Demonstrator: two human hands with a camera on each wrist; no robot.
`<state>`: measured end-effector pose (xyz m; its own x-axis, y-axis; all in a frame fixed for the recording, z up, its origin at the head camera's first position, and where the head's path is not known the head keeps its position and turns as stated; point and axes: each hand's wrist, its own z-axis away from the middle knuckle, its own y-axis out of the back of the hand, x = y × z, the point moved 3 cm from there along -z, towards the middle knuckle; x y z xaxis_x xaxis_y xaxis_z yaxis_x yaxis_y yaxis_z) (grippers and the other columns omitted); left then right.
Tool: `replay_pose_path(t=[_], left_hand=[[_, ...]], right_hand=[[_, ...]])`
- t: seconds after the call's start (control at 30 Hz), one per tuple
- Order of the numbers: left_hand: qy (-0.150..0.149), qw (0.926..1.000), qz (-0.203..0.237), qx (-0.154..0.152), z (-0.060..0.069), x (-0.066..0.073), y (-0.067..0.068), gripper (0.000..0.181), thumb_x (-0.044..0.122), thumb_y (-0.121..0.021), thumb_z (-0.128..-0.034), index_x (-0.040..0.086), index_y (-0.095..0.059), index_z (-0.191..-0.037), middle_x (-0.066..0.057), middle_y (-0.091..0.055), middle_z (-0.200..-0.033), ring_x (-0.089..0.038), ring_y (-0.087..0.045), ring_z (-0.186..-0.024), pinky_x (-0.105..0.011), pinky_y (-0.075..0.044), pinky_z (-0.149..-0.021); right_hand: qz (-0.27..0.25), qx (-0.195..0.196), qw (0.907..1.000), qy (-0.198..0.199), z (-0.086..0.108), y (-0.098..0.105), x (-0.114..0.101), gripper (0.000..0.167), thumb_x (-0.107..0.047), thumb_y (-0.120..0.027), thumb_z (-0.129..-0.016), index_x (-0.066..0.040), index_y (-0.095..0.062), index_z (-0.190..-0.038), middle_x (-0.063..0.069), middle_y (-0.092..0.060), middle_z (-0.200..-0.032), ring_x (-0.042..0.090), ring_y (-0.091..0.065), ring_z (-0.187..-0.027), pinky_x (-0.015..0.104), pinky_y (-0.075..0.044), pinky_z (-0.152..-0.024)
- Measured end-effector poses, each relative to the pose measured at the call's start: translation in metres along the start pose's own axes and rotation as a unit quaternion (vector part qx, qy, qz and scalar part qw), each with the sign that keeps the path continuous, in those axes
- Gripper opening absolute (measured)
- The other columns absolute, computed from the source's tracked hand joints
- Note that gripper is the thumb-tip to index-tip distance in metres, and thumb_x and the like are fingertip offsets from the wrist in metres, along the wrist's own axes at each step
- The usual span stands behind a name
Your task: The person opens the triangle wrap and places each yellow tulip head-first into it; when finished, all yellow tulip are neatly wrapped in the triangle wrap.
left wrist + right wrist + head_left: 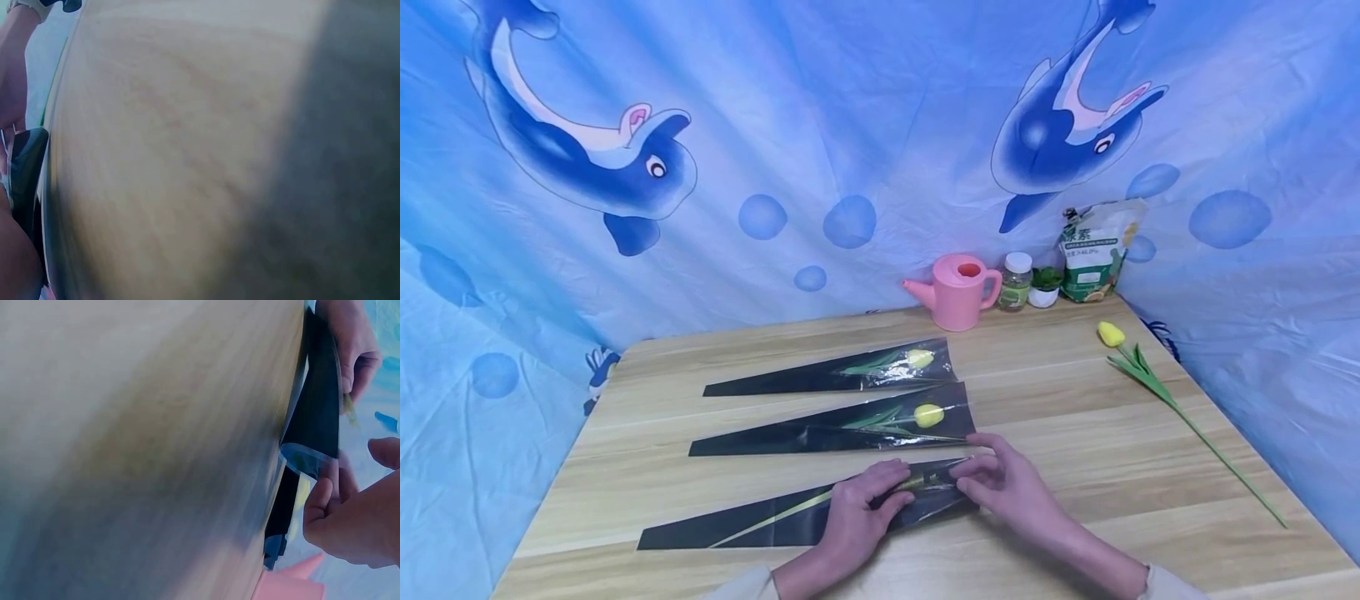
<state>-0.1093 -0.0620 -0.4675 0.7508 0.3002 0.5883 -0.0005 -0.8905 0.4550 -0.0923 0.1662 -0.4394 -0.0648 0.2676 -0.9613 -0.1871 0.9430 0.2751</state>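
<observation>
A black flower sleeve (692, 531) with a gold stripe lies nearest the table's front, its wide end to the right. Over its middle, my left hand (859, 510) holds it with bent fingers and thumb; the exact fingertip contact is partly hidden. At the wide end my right hand (1011, 487) pinches the edge between thumb and fingers. The right wrist view shows this sleeve's mouth (306, 453) bowed apart at that edge. Two more black sleeves lie behind, each with a yellow tulip inside: the middle tulip (928, 416) and the rear tulip (920, 358).
A loose yellow tulip (1111, 334) with a long green stem lies at the right. Along the back stand a pink watering can (957, 296), a white-lidded jar (1015, 283), a small potted plant (1043, 287) and a green-white bag (1093, 254). A blue dolphin curtain (880, 150) hangs behind.
</observation>
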Motion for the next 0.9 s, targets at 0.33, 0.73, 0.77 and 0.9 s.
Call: replay_pose_path(t=[0.33, 0.73, 0.77, 0.9], left_hand=[[-0.009, 0.9999, -0.007, -0.004, -0.001, -0.001, 0.001, 0.037, 0.006, -0.087, -0.0729, 0.0, -0.075, -0.107, -0.013, -0.074, -0.107, -0.025, -0.071, -0.101, -0.028, -0.053, -0.093], [0.02, 0.9995, 0.023, -0.007, 0.001, -0.002, -0.002, 0.036, -0.003, -0.087, -0.0708, 0.0, -0.076, -0.105, -0.011, -0.074, -0.107, -0.025, -0.071, -0.101, -0.025, -0.052, -0.093], [0.025, 0.9993, 0.026, -0.006, 0.001, -0.002, -0.002, 0.036, -0.004, -0.087, -0.0705, 0.0, -0.076, -0.105, -0.01, -0.074, -0.107, -0.025, -0.071, -0.1, -0.025, -0.052, -0.093], [0.043, 0.9985, 0.034, -0.001, 0.0, -0.004, -0.001, 0.036, -0.005, -0.088, -0.0689, 0.002, -0.077, -0.103, -0.008, -0.075, -0.104, -0.025, -0.072, -0.098, -0.024, -0.052, -0.092]], right_hand=[[-0.017, -0.019, 0.9995, -0.017, 0.001, 0.001, 0.0, 0.047, -0.004, -0.068, -0.093, 0.006, -0.046, -0.133, 0.008, -0.074, -0.098, 0.023, -0.065, -0.07, 0.024, -0.051, -0.052], [0.002, 0.001, 1.0, 0.008, 0.005, 0.011, 0.001, 0.036, -0.002, -0.068, -0.092, 0.006, -0.054, -0.124, 0.007, -0.074, -0.096, 0.025, -0.07, -0.083, 0.027, -0.054, -0.055], [0.003, 0.006, 0.9998, 0.016, 0.006, 0.015, 0.001, 0.034, -0.001, -0.067, -0.092, 0.006, -0.055, -0.123, 0.008, -0.074, -0.096, 0.026, -0.07, -0.084, 0.027, -0.056, -0.057], [0.009, 0.048, 0.9987, 0.016, 0.007, 0.038, -0.001, 0.028, -0.003, -0.064, -0.095, 0.006, -0.058, -0.12, 0.01, -0.073, -0.096, 0.028, -0.07, -0.085, 0.028, -0.058, -0.069]])
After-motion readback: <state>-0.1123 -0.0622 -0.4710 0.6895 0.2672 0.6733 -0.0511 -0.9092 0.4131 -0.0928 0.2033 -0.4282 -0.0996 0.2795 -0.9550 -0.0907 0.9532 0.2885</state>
